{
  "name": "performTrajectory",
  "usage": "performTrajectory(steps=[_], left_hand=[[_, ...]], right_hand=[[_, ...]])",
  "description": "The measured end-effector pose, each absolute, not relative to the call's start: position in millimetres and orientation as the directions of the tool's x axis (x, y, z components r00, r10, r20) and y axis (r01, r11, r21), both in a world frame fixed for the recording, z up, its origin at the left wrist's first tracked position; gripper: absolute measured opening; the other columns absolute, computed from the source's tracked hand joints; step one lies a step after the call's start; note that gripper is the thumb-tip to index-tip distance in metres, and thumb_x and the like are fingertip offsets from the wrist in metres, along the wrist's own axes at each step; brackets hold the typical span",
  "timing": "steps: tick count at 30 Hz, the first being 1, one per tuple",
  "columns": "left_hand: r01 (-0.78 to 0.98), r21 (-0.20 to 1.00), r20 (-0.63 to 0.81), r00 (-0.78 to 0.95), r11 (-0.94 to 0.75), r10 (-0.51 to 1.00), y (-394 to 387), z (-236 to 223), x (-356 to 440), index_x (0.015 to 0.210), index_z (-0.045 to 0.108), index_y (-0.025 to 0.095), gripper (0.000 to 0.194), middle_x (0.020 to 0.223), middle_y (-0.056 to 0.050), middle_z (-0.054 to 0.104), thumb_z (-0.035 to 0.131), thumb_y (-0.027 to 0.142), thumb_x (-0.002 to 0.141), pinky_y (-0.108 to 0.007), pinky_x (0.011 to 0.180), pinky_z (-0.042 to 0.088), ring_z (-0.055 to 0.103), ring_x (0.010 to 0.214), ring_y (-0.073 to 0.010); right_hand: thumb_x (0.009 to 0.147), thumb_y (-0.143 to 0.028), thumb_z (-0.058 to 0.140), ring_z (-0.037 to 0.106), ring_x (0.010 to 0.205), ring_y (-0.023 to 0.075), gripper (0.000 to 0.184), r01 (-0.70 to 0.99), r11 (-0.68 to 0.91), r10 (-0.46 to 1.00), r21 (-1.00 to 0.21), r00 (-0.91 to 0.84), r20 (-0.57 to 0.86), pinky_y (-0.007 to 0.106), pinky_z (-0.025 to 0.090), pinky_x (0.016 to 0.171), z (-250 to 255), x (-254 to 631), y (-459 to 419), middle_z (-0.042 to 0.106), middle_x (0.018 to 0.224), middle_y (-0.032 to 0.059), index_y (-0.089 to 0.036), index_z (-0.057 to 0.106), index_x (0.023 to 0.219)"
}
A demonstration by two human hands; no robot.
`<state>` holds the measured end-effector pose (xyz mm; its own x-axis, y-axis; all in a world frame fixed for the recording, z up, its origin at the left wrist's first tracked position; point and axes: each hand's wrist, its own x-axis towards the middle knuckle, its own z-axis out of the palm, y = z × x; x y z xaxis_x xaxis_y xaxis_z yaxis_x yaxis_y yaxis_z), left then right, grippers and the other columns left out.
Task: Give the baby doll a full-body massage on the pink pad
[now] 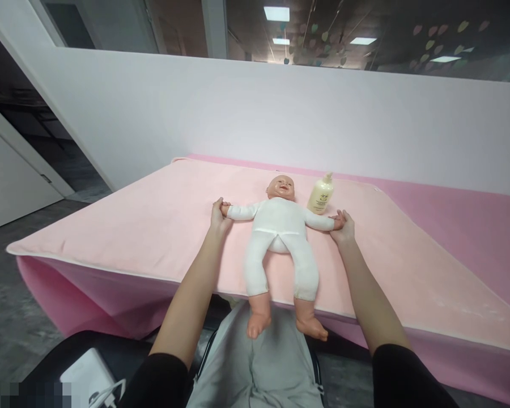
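Observation:
A baby doll (280, 218) with a white cloth body lies on its back on the pink mat (144, 221), its head toward the wall. Both its arms are stretched out sideways, and its bare feet hang past the mat's near edge. My left hand (220, 216) is closed around the doll's hand on the left side. On the other side, my right hand (344, 226) grips the doll's other hand, with fingers curled over it. A pale yellow pump bottle (321, 194) stands beside the doll's head, just beyond the arm on the right.
A white wall (280, 113) with a window above borders the table's far side. Pink cloth (471, 226) shows under the mat and hangs over the edge. At lower left, a white device with a cable (89, 374) rests on a black chair (46, 357).

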<state>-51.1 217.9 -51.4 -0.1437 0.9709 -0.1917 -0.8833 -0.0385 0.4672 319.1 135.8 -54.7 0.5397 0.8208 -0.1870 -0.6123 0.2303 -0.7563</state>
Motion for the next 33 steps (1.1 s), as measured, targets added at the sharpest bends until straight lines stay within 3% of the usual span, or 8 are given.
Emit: performTrajectory(steps=[3,9,20,33], left_hand=[[-0.884,0.465,-0.184,-0.147,-0.045,0.972,218.0,-51.7,-51.5,0.064,0.04,0.019,0.028,0.051,0.008,0.048,0.067,0.012,0.07,-0.019,0.058,0.045,0.05,0.048,-0.005],[-0.913,0.407,-0.207,-0.134,-0.039,0.969,218.8,-51.6,-51.8,0.064,0.042,0.019,0.025,0.051,0.007,0.047,0.063,0.009,0.073,-0.018,0.058,0.044,0.05,0.049,-0.0049],[-0.922,0.386,-0.2,-0.123,-0.037,0.972,220.7,-53.5,-51.5,0.06,0.04,0.019,0.024,0.049,0.007,0.047,0.06,0.013,0.073,-0.017,0.055,0.043,0.048,0.046,-0.0045],[-0.928,0.369,-0.233,-0.14,-0.046,0.962,216.7,-48.8,-49.9,0.061,0.042,0.018,0.021,0.048,0.007,0.047,0.06,0.016,0.072,-0.016,0.052,0.043,0.049,0.045,-0.0046]], right_hand=[[0.081,-0.037,0.06,0.054,0.048,0.0106,0.018,-0.641,0.197,0.805,-0.742,0.538,-0.251,0.027,0.053,0.056,-54.4,318.9,136.1,0.044,0.048,-0.0095,-0.021,0.051,0.079],[0.081,-0.02,0.06,0.052,0.049,0.0098,0.025,-0.608,0.206,0.806,-0.767,0.55,-0.22,0.026,0.053,0.058,-52.8,315.9,137.3,0.043,0.047,-0.0091,-0.02,0.041,0.065],[0.084,-0.014,0.053,0.047,0.046,0.0077,0.027,-0.618,0.228,0.833,-0.752,0.524,-0.178,0.024,0.053,0.06,-51.7,313.9,137.0,0.041,0.046,-0.0087,-0.02,0.04,0.062],[0.066,-0.006,0.053,0.052,0.051,0.0102,0.021,-0.602,0.27,0.87,-0.752,0.486,-0.077,0.028,0.054,0.064,-61.6,321.8,139.4,0.047,0.051,-0.0037,-0.019,0.04,0.056]])
